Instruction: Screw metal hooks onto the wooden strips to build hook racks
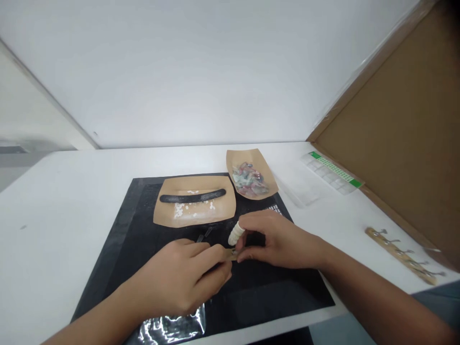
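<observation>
My left hand is closed in a pinch around a small tan strip, most of which its fingers hide. At the strip's right end, the thumb and fingers of my right hand come together on a tiny piece too small to name. A white ribbed finger cot covers one fingertip of my right hand. Just beyond my left hand, small clear slivers lie on the black mat. Behind them sits a brown paper tray with a dark, dusty nail file across it and white bits inside.
A second paper tray holds crumpled clear and coloured wrappers. To the right stand a clear compartment case with a green label and a wooden strip with several metal stems. A cardboard panel borders the white table's right side. Shiny plastic lies in front.
</observation>
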A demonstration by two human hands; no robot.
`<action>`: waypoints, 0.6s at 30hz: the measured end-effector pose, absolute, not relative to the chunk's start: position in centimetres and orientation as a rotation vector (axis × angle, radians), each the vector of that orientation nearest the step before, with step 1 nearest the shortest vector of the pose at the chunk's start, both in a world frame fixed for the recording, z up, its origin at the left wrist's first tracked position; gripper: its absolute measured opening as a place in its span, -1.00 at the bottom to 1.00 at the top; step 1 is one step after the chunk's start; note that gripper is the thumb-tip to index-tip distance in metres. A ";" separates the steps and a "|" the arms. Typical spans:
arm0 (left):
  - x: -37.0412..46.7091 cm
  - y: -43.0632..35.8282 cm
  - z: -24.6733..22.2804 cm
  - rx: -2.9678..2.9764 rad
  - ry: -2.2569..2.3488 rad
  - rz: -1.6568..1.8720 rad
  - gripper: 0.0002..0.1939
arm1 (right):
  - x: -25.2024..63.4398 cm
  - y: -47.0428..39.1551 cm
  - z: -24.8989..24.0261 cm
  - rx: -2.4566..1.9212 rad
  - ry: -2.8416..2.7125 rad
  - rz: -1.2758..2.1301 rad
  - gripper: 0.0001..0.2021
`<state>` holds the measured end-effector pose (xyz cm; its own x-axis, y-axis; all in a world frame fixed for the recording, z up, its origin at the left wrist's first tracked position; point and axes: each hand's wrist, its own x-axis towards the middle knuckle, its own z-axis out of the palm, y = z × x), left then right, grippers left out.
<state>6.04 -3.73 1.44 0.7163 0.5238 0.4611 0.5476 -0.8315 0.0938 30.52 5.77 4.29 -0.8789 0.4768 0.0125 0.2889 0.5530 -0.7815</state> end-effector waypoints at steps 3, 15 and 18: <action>6.1 -3.7 1.5 -2.884 -0.911 -0.735 -0.90 | 30.5 5.7 4.2 -0.647 -2.560 1.216 -0.85; 6.2 -3.7 1.6 -2.891 -0.943 -0.790 -0.93 | 30.4 5.6 4.0 -0.684 -2.533 1.218 -0.83; 6.2 -3.8 1.6 -2.877 -0.930 -0.809 -0.93 | 30.4 5.6 4.1 -0.674 -2.535 1.227 -0.82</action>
<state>6.22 -3.78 1.63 0.6897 0.5433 0.4787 0.5492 -0.8233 0.1432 30.38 5.58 4.06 -0.8632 0.5045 0.0186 0.2984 0.5396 -0.7872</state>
